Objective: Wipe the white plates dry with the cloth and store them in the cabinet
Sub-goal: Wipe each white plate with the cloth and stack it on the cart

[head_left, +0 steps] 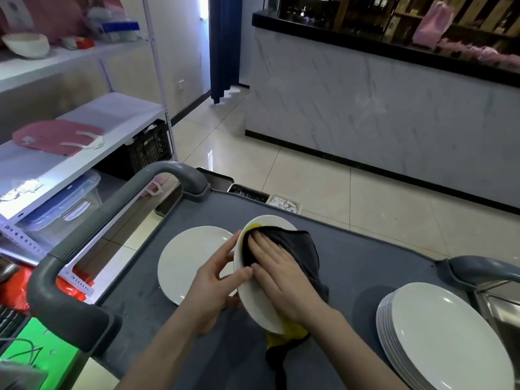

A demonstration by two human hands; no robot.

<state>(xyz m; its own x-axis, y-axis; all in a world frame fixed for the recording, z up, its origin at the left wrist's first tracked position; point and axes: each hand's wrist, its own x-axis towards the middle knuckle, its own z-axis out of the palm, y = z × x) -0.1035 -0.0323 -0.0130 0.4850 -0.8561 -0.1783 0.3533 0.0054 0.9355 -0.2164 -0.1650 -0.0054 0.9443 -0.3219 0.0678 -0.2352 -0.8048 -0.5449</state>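
Grey worktop (pixel 351 277), wiping under way — left hand (pixel 216 282) gripped the tilted plate (pixel 253 304) by its rim, right hand (pixel 278 266) lay flat, pressing the cloth (pixel 304 249) into it. Next, I'd judge — turn it, dry the back.

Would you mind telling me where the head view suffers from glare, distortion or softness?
Head view: wide-angle bowing curves the marble counter and shelf post; glare streaks the floor tiles and washes out the lower shelf; the back bar is soft; the left hand, right hand, cloth and held plate are evenly lit and sharp.
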